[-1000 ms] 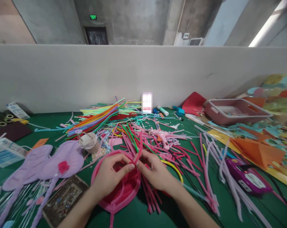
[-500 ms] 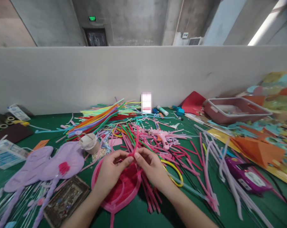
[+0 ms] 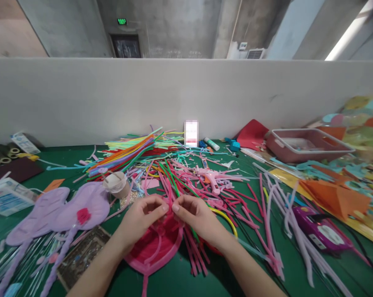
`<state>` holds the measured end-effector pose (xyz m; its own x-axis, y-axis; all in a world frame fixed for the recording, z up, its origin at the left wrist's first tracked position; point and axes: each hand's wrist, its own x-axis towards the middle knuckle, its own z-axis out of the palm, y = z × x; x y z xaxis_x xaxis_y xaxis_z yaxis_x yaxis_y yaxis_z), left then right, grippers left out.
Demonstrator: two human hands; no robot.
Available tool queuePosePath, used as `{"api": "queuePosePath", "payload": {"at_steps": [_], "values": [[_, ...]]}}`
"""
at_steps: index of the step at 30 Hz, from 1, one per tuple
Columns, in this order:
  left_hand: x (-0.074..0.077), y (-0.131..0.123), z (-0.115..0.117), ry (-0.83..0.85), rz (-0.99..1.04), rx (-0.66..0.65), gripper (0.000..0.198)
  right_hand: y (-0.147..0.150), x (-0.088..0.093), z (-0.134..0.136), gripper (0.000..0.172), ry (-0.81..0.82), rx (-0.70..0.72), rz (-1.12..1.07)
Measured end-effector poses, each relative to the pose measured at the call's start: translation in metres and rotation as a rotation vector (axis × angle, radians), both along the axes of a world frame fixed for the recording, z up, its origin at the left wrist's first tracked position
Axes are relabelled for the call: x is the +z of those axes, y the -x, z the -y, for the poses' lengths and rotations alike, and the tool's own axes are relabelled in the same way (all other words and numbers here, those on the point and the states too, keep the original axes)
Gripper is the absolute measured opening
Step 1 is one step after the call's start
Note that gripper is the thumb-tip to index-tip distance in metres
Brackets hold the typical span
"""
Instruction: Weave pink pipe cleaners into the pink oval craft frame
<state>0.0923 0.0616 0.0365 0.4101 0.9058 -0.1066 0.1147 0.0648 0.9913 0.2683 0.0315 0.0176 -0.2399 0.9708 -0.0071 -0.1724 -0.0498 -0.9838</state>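
My left hand and my right hand meet near the middle, thumbs and forefingers pinched on a thin pink pipe cleaner that stands up between them. Under the hands lies a round red piece with a pink rim and a pink stem running toward the near edge. The fingertips hide where the pipe cleaner bends or joins. Beyond the hands, loose pink and red pipe cleaners spread over the green table.
Lilac butterfly-like shapes, a paper cup and a tray of beads are at left. A pink glue gun lies behind the hands. At right are a purple device and a pink basket.
Both hands have shifted slightly, and their fingertips now point more evenly at each other. More of the pink pipe cleaner's upper part is hidden or lowered. The view has tilted a little.
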Motion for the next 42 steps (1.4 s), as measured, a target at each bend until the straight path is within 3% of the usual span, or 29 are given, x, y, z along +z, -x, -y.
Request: {"api": "queuePosePath", "payload": {"at_steps": [8, 18, 25, 31, 37, 42], "values": [[-0.007, -0.005, 0.003, 0.091, 0.128, 0.113, 0.028, 0.012, -0.008, 0.0, 0.032, -0.002, -0.094, -0.025], [-0.005, -0.007, 0.004, 0.049, 0.035, 0.031, 0.035, 0.007, -0.007, 0.0, 0.024, -0.037, -0.078, 0.012], [-0.01, -0.015, 0.005, 0.01, -0.016, 0.072, 0.041, 0.013, -0.014, -0.001, 0.03, -0.002, -0.121, -0.061], [-0.015, -0.017, 0.007, 0.028, -0.058, 0.007, 0.045, 0.011, -0.013, 0.0, 0.034, -0.001, -0.077, -0.064], [-0.004, -0.012, 0.01, 0.092, 0.03, -0.113, 0.044, -0.004, 0.008, 0.005, 0.032, 0.018, 0.065, 0.029], [0.003, -0.008, 0.009, 0.005, -0.044, -0.272, 0.041, -0.014, 0.017, 0.007, 0.025, -0.01, 0.16, 0.186]]}}
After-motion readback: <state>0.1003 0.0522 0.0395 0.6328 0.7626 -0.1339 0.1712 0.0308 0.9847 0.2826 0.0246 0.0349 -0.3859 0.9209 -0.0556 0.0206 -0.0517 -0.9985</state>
